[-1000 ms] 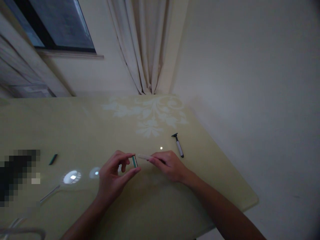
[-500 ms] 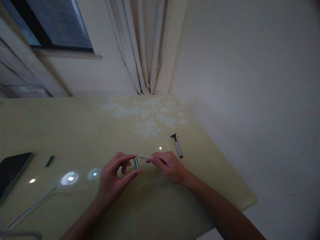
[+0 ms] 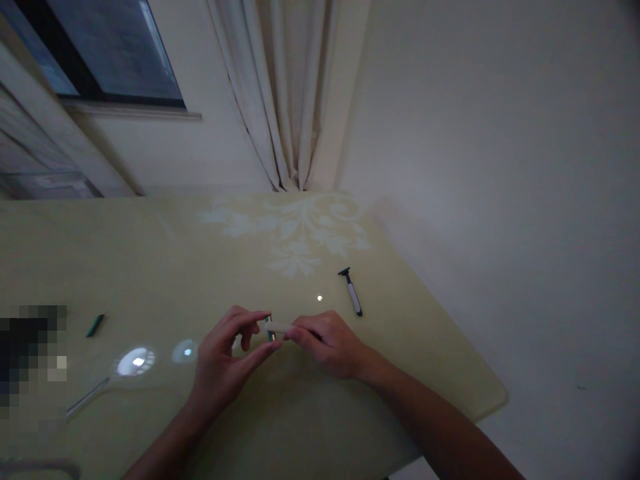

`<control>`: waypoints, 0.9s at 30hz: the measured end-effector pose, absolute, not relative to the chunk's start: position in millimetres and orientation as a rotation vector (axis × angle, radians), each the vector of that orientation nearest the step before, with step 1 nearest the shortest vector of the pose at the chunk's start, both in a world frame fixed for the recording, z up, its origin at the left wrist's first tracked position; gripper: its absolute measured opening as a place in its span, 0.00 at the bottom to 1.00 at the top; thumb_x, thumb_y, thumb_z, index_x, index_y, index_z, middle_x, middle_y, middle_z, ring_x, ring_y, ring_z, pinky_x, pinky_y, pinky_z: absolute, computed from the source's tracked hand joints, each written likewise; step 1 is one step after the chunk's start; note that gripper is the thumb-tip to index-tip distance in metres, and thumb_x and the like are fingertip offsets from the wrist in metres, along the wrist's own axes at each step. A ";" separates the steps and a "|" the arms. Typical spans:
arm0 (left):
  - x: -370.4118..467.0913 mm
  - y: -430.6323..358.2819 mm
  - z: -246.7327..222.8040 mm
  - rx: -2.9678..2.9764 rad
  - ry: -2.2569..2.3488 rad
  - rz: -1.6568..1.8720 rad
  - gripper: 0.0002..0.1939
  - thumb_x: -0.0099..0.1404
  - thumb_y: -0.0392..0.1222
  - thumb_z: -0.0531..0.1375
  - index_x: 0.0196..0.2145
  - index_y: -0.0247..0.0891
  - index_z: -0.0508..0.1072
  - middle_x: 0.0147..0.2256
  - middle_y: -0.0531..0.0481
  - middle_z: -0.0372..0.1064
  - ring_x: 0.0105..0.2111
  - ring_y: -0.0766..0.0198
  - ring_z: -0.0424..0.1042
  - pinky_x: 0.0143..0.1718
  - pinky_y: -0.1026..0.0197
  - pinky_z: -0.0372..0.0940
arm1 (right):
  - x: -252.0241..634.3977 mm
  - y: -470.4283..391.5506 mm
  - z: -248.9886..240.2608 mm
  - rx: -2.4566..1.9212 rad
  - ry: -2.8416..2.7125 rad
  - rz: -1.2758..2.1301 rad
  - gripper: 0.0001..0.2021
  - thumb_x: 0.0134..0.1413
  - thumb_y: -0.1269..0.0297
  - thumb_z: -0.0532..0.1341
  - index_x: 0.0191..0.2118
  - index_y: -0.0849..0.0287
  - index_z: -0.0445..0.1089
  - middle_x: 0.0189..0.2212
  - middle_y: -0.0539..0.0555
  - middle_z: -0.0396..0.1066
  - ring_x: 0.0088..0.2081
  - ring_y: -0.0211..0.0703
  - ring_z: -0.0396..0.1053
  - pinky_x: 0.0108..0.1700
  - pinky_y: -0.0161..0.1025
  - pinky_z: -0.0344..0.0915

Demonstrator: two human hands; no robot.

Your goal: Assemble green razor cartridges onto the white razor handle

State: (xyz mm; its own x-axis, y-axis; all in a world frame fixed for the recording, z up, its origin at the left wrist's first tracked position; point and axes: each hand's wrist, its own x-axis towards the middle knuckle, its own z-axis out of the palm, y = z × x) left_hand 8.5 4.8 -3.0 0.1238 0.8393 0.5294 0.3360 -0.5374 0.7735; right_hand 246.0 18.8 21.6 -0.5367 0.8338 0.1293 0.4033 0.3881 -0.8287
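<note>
The only view comes from the wearer's head, above the near side of the bench (image 3: 200,260), facing forward and down, close enough for both forearms to enter from below and far-side curtains (image 3: 285,93) to show.

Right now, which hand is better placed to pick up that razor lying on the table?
Probably the right hand: the razor lies just beyond it, while the left hand is farther away. Both grips are occupied, though, the left with a small green-striped piece, the right with a pale stick.
</note>
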 end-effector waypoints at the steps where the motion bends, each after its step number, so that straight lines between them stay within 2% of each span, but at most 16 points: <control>1: 8.5 4.9 -3.5 1.933 1.134 1.408 0.16 0.65 0.42 0.72 0.50 0.44 0.80 0.31 0.55 0.67 0.27 0.66 0.67 0.30 0.64 0.65 | 245.8 18.9 21.3 -1.079 -2.094 1.040 0.25 0.75 0.49 0.53 0.34 0.60 0.77 0.22 0.47 0.64 0.25 0.36 0.59 0.31 0.35 0.53; 5: 8.6 5.0 -4.3 1.932 1.128 1.383 0.17 0.65 0.42 0.72 0.51 0.45 0.79 0.31 0.55 0.67 0.27 0.67 0.67 0.30 0.64 0.65 | 247.1 20.8 20.3 -1.136 -2.029 1.018 0.23 0.75 0.51 0.54 0.38 0.61 0.81 0.22 0.47 0.66 0.25 0.35 0.60 0.31 0.35 0.53; 10: 8.2 4.0 -4.8 1.912 1.128 1.401 0.17 0.65 0.42 0.72 0.51 0.44 0.79 0.31 0.55 0.67 0.27 0.67 0.66 0.31 0.64 0.65 | 244.5 17.1 21.8 -1.052 -2.052 1.110 0.24 0.74 0.50 0.55 0.34 0.61 0.79 0.21 0.46 0.63 0.24 0.35 0.59 0.30 0.34 0.52; 14: 7.9 3.0 -5.8 1.880 1.138 1.362 0.17 0.66 0.42 0.71 0.52 0.45 0.79 0.33 0.53 0.68 0.28 0.66 0.67 0.32 0.62 0.66 | 245.3 18.5 21.2 -1.137 -1.999 1.048 0.23 0.75 0.51 0.55 0.38 0.61 0.81 0.22 0.47 0.66 0.25 0.36 0.60 0.31 0.35 0.53; 19: 8.7 2.6 -6.9 1.895 1.133 1.340 0.16 0.66 0.41 0.71 0.51 0.44 0.79 0.33 0.53 0.68 0.29 0.65 0.68 0.32 0.62 0.66 | 245.1 17.2 21.5 -1.108 -1.981 1.130 0.23 0.75 0.51 0.55 0.39 0.60 0.82 0.20 0.45 0.61 0.23 0.35 0.57 0.29 0.34 0.51; 27: 8.9 3.3 -5.8 1.911 1.150 1.346 0.16 0.66 0.42 0.71 0.51 0.45 0.79 0.32 0.54 0.67 0.28 0.66 0.68 0.32 0.63 0.66 | 245.7 19.2 22.0 -1.150 -1.988 1.064 0.22 0.75 0.52 0.55 0.39 0.60 0.81 0.22 0.47 0.66 0.25 0.36 0.60 0.32 0.35 0.53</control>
